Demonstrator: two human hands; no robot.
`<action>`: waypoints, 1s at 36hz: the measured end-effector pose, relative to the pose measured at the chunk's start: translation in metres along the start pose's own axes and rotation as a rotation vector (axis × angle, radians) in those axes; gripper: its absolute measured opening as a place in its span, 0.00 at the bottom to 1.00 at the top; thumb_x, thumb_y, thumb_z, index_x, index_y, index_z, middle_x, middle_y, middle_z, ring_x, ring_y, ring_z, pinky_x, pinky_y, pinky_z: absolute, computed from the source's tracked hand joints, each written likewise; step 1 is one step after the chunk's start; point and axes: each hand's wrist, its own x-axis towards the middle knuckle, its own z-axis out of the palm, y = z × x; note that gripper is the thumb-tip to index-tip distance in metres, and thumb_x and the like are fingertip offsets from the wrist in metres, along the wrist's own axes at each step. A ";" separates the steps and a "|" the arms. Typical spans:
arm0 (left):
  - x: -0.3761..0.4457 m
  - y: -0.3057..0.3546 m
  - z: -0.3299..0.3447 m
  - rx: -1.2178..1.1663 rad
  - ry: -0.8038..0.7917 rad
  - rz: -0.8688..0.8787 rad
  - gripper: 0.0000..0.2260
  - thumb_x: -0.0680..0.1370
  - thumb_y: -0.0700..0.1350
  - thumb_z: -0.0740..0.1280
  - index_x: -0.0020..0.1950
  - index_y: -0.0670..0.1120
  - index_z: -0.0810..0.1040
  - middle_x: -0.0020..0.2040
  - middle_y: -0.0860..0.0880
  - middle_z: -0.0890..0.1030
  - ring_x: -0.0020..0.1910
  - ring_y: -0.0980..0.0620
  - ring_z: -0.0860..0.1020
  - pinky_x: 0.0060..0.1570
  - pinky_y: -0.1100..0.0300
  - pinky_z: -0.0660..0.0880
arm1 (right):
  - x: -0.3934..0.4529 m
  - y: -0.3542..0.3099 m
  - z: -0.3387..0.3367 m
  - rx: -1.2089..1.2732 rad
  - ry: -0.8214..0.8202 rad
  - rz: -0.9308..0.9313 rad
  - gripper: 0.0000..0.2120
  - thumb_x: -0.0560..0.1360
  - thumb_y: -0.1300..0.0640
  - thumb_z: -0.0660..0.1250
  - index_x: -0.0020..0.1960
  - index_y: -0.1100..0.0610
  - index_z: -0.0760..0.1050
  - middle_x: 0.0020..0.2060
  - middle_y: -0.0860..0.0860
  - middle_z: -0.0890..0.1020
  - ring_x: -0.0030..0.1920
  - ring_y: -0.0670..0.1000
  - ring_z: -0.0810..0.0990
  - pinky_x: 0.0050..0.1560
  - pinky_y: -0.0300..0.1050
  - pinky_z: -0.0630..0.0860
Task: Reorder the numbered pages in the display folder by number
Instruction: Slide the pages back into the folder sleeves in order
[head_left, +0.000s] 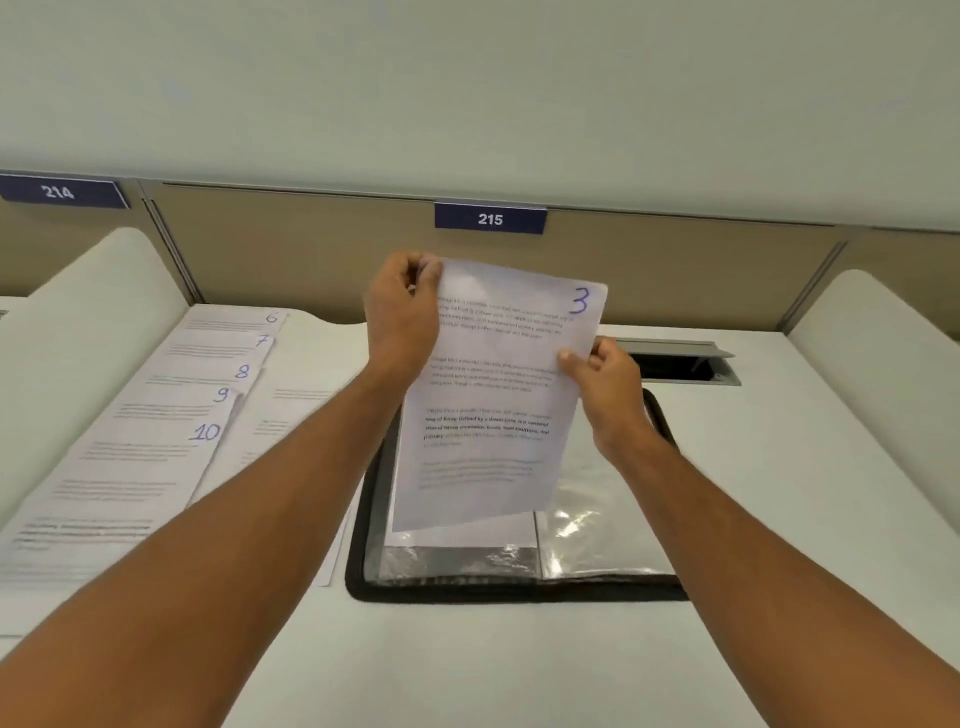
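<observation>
A printed page marked 3 (493, 395) is held up, tilted, above the open black display folder (498, 592) on the white desk. My left hand (402, 312) pinches the page's top left corner. My right hand (608, 384) pinches its right edge. The page's lower end reaches down to the folder's left clear sleeve (457, 561); whether it is inside I cannot tell. The right sleeve (592, 530) looks empty and shiny. To the left lie fanned pages marked 6 to 10 (171, 415), and another sheet (291, 415) beside them with its number hidden by my arm.
A beige partition with labels 215 (490, 219) and 214 (58, 192) closes the back of the desk. An open cable hatch (680, 361) sits behind the folder. Curved white dividers (872, 353) flank both sides. Bare desk (467, 665) lies in front of the folder.
</observation>
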 end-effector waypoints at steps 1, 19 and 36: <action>-0.007 -0.005 0.004 -0.002 -0.008 -0.026 0.06 0.83 0.48 0.66 0.46 0.52 0.77 0.40 0.56 0.78 0.37 0.59 0.74 0.39 0.63 0.74 | -0.003 0.005 -0.006 -0.011 0.006 0.024 0.08 0.80 0.60 0.70 0.58 0.58 0.78 0.49 0.50 0.87 0.46 0.48 0.87 0.42 0.41 0.82; -0.171 -0.095 0.048 0.163 -0.303 -0.477 0.08 0.82 0.41 0.62 0.51 0.49 0.80 0.46 0.51 0.83 0.46 0.51 0.82 0.47 0.54 0.82 | -0.046 0.099 -0.118 -0.430 0.013 0.367 0.10 0.83 0.57 0.62 0.49 0.61 0.78 0.46 0.56 0.84 0.41 0.54 0.81 0.44 0.51 0.80; -0.217 -0.119 0.104 0.504 -0.817 -0.115 0.09 0.80 0.37 0.66 0.51 0.48 0.84 0.50 0.53 0.80 0.48 0.55 0.77 0.52 0.62 0.74 | -0.089 0.137 -0.185 -0.694 -0.118 0.408 0.11 0.84 0.56 0.62 0.45 0.57 0.77 0.44 0.53 0.83 0.44 0.54 0.83 0.43 0.45 0.79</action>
